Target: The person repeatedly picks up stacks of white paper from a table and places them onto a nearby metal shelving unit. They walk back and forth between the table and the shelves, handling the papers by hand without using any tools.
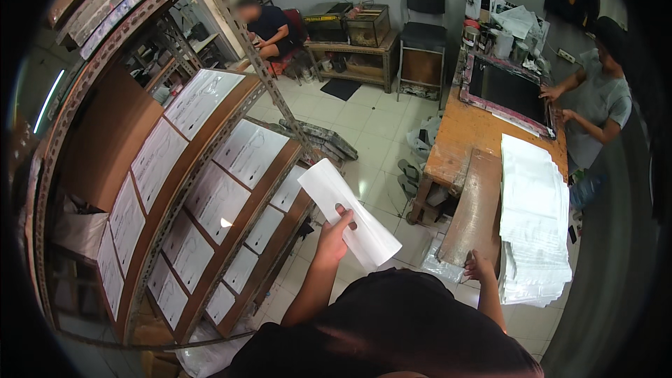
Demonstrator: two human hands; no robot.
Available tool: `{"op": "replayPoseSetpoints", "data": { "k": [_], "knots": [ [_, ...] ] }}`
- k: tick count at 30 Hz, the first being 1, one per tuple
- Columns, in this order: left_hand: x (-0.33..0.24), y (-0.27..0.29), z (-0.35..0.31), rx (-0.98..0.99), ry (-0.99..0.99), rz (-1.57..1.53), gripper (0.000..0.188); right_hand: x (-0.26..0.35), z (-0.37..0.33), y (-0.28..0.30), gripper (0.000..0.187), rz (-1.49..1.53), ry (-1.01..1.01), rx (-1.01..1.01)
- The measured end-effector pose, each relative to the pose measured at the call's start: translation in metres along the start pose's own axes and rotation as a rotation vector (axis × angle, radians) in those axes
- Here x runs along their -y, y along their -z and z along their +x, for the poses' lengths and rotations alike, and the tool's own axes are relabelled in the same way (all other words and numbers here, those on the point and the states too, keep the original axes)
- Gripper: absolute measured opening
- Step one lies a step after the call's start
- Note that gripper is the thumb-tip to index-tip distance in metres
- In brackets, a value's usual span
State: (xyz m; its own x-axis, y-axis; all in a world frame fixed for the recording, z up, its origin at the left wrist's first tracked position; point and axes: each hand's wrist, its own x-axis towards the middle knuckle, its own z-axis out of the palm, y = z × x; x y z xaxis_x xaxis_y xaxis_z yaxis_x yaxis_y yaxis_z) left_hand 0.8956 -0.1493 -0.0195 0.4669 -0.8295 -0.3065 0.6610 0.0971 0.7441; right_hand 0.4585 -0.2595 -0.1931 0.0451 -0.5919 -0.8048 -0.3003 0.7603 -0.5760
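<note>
My left hand [333,238] grips a white plastic bag [371,238] with a cut-out handle hole, its fingers showing at the hole. The bag hangs flat and tilted in front of me, between the rack and the table. My right hand [480,267] is over the near end of a long brown board [470,203], its fingers loosely bent and apart. Nothing shows in that hand, though I cannot tell whether it touches the board. Right of the board lies a thick stack of white bags [533,217], overlapping in uneven layers.
On my left, a metal rack [280,108] holds tilted brown shelves with printed white sheets [217,199]. A co-worker [595,91] handles a framed screen [507,91] at the table's [455,122] far end. Another person [269,31] sits at the back near a black chair [423,21].
</note>
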Motion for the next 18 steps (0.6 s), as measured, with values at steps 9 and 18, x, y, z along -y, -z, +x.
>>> {"op": "replayPoseSetpoints", "data": {
  "k": [9,18],
  "knots": [
    [0.026,-0.012,0.028,0.049,-0.057,-0.102,0.016,0.010,0.020,0.010,0.066,-0.042,-0.059,0.002],
    [0.043,-0.041,0.046,0.060,0.016,0.032,0.012,0.018,0.004,0.012,0.068,-0.001,-0.119,0.050]
  ]
}}
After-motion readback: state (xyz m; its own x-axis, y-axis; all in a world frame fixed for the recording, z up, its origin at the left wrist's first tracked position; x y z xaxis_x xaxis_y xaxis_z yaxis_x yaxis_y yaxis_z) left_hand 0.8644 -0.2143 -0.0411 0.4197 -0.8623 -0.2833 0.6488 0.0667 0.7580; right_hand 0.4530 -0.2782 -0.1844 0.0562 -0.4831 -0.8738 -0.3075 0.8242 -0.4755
